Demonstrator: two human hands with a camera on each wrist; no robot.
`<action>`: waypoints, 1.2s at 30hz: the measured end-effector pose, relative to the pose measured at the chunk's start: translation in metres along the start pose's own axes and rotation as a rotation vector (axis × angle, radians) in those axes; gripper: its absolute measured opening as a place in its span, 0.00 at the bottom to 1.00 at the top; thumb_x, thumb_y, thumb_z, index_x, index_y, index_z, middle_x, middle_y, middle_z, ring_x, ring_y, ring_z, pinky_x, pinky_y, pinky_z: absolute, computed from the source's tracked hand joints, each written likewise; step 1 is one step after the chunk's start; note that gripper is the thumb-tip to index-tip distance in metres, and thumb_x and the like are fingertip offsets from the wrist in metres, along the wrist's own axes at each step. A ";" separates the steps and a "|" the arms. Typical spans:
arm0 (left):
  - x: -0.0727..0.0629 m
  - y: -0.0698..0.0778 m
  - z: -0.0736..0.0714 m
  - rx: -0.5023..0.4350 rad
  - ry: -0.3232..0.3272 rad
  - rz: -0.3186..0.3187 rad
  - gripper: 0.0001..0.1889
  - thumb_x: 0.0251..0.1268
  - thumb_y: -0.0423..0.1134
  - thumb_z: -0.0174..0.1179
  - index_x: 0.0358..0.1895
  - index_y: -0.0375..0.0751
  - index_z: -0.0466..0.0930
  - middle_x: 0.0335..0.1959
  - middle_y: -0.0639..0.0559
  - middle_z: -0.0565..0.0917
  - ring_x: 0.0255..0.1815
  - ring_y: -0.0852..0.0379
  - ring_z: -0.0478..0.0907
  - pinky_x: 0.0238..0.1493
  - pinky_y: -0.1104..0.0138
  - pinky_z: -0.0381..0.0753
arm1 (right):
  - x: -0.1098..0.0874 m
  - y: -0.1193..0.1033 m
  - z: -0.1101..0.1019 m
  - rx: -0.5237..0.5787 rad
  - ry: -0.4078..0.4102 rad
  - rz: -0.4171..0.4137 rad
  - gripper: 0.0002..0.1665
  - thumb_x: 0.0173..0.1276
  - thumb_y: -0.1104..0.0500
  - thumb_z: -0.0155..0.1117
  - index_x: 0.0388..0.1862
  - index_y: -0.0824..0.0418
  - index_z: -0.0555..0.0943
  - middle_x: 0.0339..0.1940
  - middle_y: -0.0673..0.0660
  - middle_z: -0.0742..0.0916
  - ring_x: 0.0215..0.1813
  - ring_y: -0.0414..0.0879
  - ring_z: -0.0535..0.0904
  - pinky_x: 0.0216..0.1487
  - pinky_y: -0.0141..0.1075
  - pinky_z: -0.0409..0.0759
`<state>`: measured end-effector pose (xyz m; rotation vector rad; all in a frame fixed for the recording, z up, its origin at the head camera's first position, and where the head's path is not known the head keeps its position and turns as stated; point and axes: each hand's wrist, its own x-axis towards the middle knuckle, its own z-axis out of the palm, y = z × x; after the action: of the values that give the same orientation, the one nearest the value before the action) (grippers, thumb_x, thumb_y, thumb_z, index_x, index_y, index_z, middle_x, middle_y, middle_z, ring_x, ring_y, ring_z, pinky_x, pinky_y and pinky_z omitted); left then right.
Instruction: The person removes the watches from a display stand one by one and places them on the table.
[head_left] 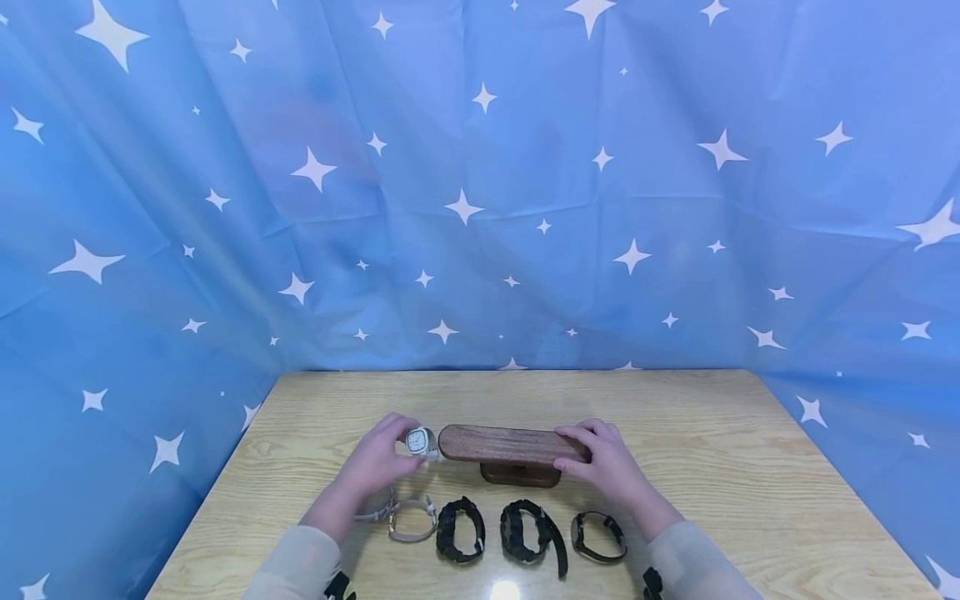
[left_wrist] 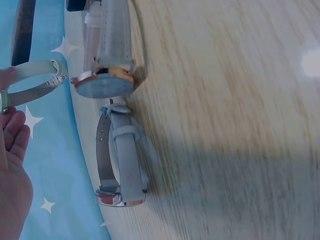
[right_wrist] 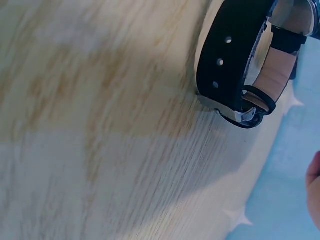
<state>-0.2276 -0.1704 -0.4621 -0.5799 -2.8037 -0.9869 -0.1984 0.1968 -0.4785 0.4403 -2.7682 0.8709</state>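
Observation:
A pale mint wristwatch (head_left: 417, 442) with a square face is pinched between the thumb and fingers of my left hand (head_left: 378, 458). In the left wrist view its looped strap (left_wrist: 35, 71) shows beside the fingers. Just right of the watch is the left end of a dark wooden display bar (head_left: 498, 444), which sits on a short wooden base (head_left: 520, 476). My right hand (head_left: 606, 460) grips the bar's right end, thumb in front and fingers over the top. Only a sliver of the right hand (right_wrist: 314, 190) enters the right wrist view.
In a row nearer me stand a light-strapped watch (head_left: 412, 522), another pale watch (left_wrist: 122, 155) partly behind my left forearm, two chunky black watches (head_left: 459, 531) (head_left: 525, 531) and a slimmer black-strapped watch (head_left: 597, 536). A blue star-printed cloth (head_left: 465, 250) hangs behind the wooden table (head_left: 750, 500).

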 end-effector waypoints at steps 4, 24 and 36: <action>-0.002 -0.004 -0.003 -0.020 0.016 -0.029 0.27 0.45 0.41 0.72 0.53 0.42 0.77 0.42 0.59 0.76 0.44 0.59 0.73 0.48 0.60 0.76 | 0.000 0.000 0.000 0.000 0.001 0.003 0.32 0.53 0.40 0.69 0.57 0.50 0.79 0.48 0.53 0.77 0.53 0.54 0.68 0.45 0.45 0.71; -0.018 -0.033 -0.017 -0.008 0.066 -0.115 0.23 0.46 0.39 0.71 0.49 0.43 0.78 0.42 0.58 0.77 0.44 0.57 0.75 0.50 0.59 0.75 | 0.000 0.001 0.001 0.001 0.018 -0.006 0.32 0.53 0.40 0.70 0.56 0.51 0.79 0.48 0.52 0.77 0.53 0.54 0.68 0.44 0.44 0.71; -0.035 -0.048 -0.023 -0.042 0.104 -0.210 0.26 0.48 0.41 0.70 0.53 0.39 0.76 0.42 0.56 0.76 0.46 0.54 0.76 0.51 0.56 0.75 | 0.000 0.001 0.001 0.008 0.006 0.005 0.32 0.54 0.39 0.69 0.56 0.49 0.79 0.48 0.51 0.77 0.52 0.52 0.68 0.43 0.43 0.70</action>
<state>-0.2147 -0.2301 -0.4805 -0.2335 -2.7985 -1.0801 -0.1985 0.1968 -0.4803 0.4319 -2.7619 0.8835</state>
